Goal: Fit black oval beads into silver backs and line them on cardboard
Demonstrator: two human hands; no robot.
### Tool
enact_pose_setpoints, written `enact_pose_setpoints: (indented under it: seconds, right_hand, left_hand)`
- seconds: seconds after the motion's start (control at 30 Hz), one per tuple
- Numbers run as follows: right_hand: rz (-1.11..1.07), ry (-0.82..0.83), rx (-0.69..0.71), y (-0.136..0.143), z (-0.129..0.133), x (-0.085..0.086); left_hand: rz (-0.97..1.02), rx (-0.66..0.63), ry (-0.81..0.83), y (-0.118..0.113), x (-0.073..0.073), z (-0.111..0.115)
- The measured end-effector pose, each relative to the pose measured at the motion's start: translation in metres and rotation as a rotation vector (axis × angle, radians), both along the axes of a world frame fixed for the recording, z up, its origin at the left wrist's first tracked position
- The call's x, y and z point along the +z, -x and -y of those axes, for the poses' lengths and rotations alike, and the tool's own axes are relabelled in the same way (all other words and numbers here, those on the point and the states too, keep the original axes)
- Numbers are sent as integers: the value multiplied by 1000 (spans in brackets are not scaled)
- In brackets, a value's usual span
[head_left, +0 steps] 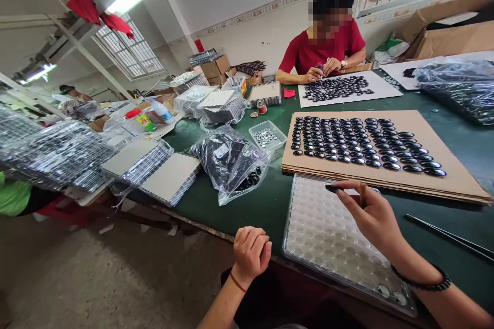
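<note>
My right hand [372, 213] pinches a small black glossy piece [331, 188] between thumb and forefinger, above a clear plastic tray [320, 236]. Rows of round pockets fill this tray, with a few shiny discs [389, 293] in its near right corner. Left of the tray, my left hand [251, 252] is curled into a fist at the table's front edge. Its palm is hidden, so I cannot see whether anything is inside. Beyond the tray, rows of glossy black oval pieces [353, 139] lie on stacked brown cardboard sheets [436, 126].
Tweezers [447, 234] lie at the right. A plastic bag of black pieces [231, 159] and a small tub of silvery parts [266, 136] stand on the green table [210, 211]. Opposite, a person in red [324, 51] handles pieces over a white board [386, 90]. Stacked trays [57, 151] stand left.
</note>
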State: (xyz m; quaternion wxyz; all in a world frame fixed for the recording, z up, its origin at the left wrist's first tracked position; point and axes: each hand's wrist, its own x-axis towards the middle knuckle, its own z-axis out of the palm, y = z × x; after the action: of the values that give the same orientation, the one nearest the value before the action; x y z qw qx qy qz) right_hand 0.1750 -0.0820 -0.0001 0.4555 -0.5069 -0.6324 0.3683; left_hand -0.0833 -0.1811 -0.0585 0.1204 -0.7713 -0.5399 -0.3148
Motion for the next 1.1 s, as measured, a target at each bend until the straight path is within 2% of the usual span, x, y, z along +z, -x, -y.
enact_pose_setpoints:
  seconds: [0.17, 0.3, 0.5, 0.6, 0.73, 0.8, 0.87, 0.93, 1.03, 1.1]
  right_hand:
    - [-17, 14, 42, 2, 3, 0]
    - [-13, 13, 36, 2, 3, 0]
    - [-5, 16, 20, 2, 0, 0]
    - [2, 16, 13, 2, -1, 1]
    - [28, 24, 5, 1, -1, 3]
    - [30, 25, 12, 1, -1, 3]
    - [25, 25, 22, 1, -1, 3]
    - [15, 24, 25, 1, -1, 2]
    - [5, 8, 18, 1, -2, 2]
    - [2, -4, 14, 1, -3, 1]
  left_hand:
    - [-88, 90, 4, -2, 2, -2]
    - [-123, 61, -27, 0, -1, -2]
    - [-44, 33, -22, 3, 0, -2]
    - [-13, 55, 37, 2, 4, -6]
    - [125, 48, 241, 0, 11, -16]
    - [324, 75, 359, 0, 16, -24]
    - [651, 118, 472, -1, 22, -34]
    - [1125, 111, 588, -1, 30, -47]
    - [1902, 1, 734, -4, 45, -67]
    - [2282, -28, 765, -7, 53, -75]
